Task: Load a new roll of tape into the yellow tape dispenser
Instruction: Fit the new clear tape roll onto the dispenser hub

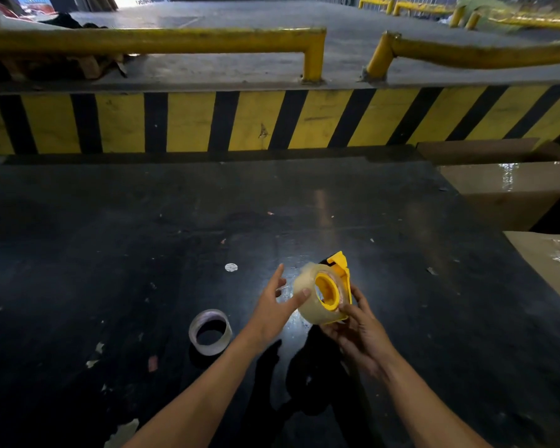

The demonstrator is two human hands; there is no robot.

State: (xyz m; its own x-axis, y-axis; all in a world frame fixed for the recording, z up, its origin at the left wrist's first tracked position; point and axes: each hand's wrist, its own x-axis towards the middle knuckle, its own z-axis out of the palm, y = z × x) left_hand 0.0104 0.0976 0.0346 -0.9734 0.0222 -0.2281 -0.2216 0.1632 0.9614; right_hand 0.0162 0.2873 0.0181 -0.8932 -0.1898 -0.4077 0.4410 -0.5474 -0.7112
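Yellow plastic shows through the centre of the clear tape roll [314,297], which in the head view already sits on the hub of the yellow tape dispenser [338,273], held up above the dark worktable [143,237] near its front edge. The right hand [358,331] cups the dispenser from below and behind, fingers closed around its frame. The left hand [277,303] is mostly open, fingers spread, with only the thumb touching the roll's outer face; it grasps nothing. Seating the roll looks like the step in hand, nearly done. Next, I judge, the free end must be found, peeled up and led forward to the cutter at the dispenser's top, which calls for a fingernail pick on a glossy, near-invisible edge. The roll looks full, thick and translucent. A thin, nearly spent tape ring [210,331] lies flat on the table just left of the hands, apart from them.
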